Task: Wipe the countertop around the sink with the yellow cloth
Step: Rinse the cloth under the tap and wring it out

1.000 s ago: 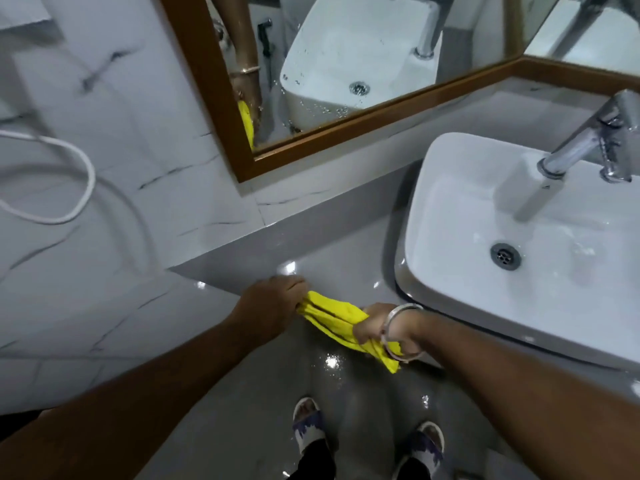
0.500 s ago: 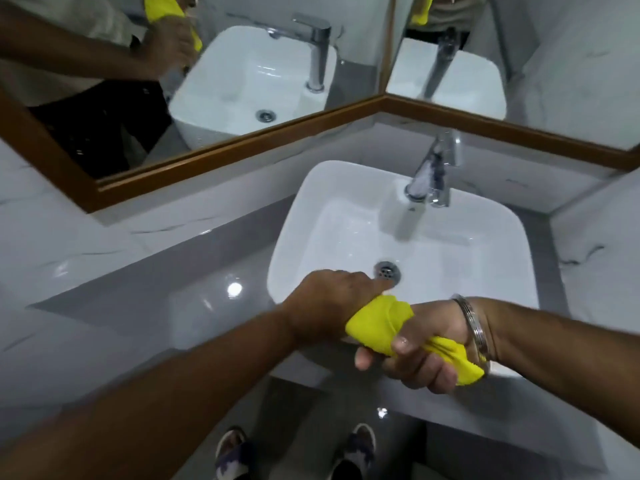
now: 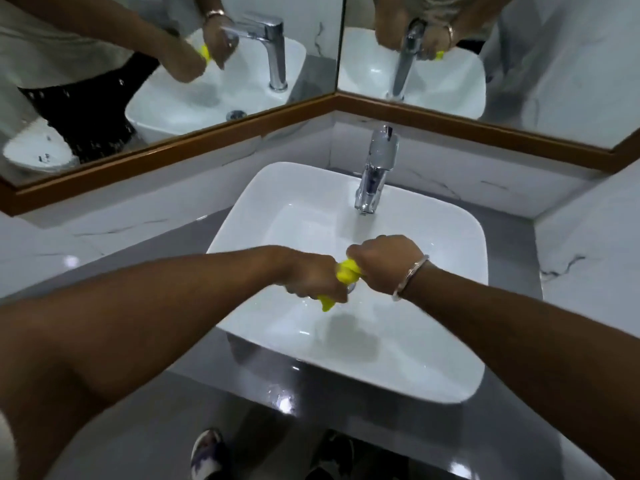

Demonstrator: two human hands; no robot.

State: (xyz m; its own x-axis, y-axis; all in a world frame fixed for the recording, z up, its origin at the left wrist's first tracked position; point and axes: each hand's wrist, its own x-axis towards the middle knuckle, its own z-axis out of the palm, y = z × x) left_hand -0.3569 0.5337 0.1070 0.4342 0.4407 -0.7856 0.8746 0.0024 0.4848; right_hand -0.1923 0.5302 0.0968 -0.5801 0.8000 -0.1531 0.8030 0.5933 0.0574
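The yellow cloth is bunched into a tight twisted roll, held over the middle of the white sink. My left hand grips one end, and a yellow tip pokes out below it. My right hand, with a metal bangle on the wrist, grips the other end. Most of the cloth is hidden inside both fists. The grey countertop runs around the sink and shines wet at the front.
A chrome tap stands at the back of the sink, just beyond my hands. Wood-framed mirrors meet in the corner above. White marble wall tiles close in on the right. My feet show below the counter edge.
Both hands carried the cloth from the counter left of the sink to over the basin. The cloth went from loosely spread to tightly twisted between the fists.
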